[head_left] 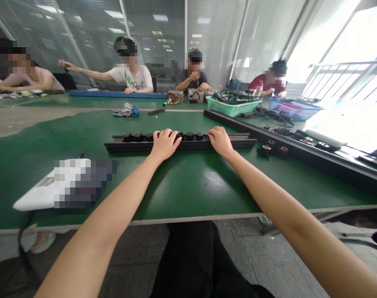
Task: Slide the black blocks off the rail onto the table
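The black channelled rail (pixel 132 147) with its row of round black parts (pixel 190 135) lies at twelve o'clock. The left hand (pixel 164 145) curls over the row, the right hand (pixel 221 142) bunches narrowly at one o'clock; gripping, I cannot tell. Uneven pressure could tip parts out.

Left grip (pixel 166 144), right grip (pixel 220 141), both palm-down

Your grn tbl (pixel 191 194) carries a short blk rail (pixel 193 145) across the mid, w/ a long blk rail (pixel 334 169) angled to its R. Small rnd parts (pixel 265 150) btwn. Far side: grn basket (pixel 228 109), blue basket (pixel 295 112), blue bar (pixel 114 94). Also bunched cloth (pixel 126 110), dk strip (pixel 156 111), wht item (pixel 36 194) (pt blurred) on your L.
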A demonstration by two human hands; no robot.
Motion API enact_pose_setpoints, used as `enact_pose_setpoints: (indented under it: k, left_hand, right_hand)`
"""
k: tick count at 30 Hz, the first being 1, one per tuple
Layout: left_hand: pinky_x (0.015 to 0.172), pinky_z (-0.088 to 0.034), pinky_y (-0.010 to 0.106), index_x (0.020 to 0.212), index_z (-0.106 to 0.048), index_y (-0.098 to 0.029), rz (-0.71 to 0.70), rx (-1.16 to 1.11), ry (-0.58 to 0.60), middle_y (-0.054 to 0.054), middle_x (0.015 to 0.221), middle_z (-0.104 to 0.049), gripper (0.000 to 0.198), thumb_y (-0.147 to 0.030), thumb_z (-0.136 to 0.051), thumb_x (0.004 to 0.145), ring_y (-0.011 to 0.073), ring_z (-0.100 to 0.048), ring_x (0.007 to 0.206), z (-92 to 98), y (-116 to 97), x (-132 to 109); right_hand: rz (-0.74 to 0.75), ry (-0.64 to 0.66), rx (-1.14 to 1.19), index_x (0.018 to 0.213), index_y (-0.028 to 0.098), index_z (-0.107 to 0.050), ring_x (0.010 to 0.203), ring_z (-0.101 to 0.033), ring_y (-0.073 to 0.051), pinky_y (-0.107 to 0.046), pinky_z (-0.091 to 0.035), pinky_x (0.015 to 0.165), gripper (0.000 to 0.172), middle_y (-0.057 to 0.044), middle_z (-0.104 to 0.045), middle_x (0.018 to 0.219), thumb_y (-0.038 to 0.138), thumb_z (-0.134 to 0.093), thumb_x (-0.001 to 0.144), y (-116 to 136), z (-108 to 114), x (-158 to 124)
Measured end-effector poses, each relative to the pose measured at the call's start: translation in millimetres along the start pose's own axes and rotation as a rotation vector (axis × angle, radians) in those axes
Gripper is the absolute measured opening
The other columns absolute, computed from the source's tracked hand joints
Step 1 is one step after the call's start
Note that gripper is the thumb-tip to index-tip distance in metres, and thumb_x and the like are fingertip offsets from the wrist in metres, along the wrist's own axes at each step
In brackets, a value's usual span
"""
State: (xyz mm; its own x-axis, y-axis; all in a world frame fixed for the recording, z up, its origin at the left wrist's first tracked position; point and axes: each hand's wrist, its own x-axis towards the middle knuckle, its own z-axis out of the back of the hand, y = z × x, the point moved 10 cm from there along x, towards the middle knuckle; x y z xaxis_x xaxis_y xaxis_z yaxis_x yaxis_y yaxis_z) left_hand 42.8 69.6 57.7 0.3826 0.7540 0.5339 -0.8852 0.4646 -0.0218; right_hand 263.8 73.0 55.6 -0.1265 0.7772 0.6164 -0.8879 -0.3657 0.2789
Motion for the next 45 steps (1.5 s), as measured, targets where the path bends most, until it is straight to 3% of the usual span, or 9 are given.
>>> enact_pose_setpoints:
  k: [13, 26, 34, 45]
  left_hand:
    - [0.112, -0.03, 0.058, 0.138, -0.063, -0.023, 0.002, -0.035, 0.009, 0.017, 0.134, -0.061, 0.046, -0.046, -0.037, 0.108, 0.0357, -0.053, 0.125, -1.6, -2.4, -0.3]
    - [0.111, -0.03, 0.057, 0.138, -0.064, -0.023, 0.002, -0.029, 0.003, 0.016, 0.132, -0.062, 0.047, -0.046, -0.036, 0.108, 0.0355, -0.054, 0.124, -2.0, -0.7, 0.6]
    - [0.111, -0.03, 0.056, 0.137, -0.065, -0.023, 0.001, -0.024, -0.005, 0.017, 0.132, -0.062, 0.046, -0.045, -0.037, 0.108, 0.0354, -0.054, 0.124, -1.7, -0.8, 0.7]
    - [0.111, -0.03, 0.056, 0.138, -0.064, -0.023, -0.004, -0.02, -0.001, 0.016, 0.132, -0.062, 0.047, -0.046, -0.036, 0.108, 0.0352, -0.054, 0.124, -2.7, 0.3, 0.7]
  right_hand:
    - [0.011, -0.019, 0.001, 0.098, 0.02, -0.074, 0.108, -0.056, -0.034, -0.057, -0.044, 0.105, 0.029, -0.015, -0.07, 0.104, 0.019, -0.045, 0.098, -8.4, -2.8, 2.2]
    - [-0.016, -0.026, 0.038, 0.09, 0.022, -0.072, 0.108, -0.057, -0.034, -0.051, -0.046, 0.1, 0.024, -0.014, -0.071, 0.105, 0.016, -0.049, 0.094, -9.2, 1.7, 1.3]
    - [-0.017, -0.092, 0.047, 0.106, 0.022, -0.071, 0.108, -0.058, -0.035, -0.053, -0.046, 0.103, 0.027, -0.015, -0.072, 0.106, 0.018, -0.048, 0.093, -8.3, 5.4, -3.4]
    - [-0.006, -0.044, 0.004, 0.108, 0.018, -0.073, 0.114, -0.059, -0.034, -0.051, -0.045, 0.107, 0.032, -0.017, -0.072, 0.114, 0.014, -0.044, 0.094, -8.8, 1.4, -0.7]
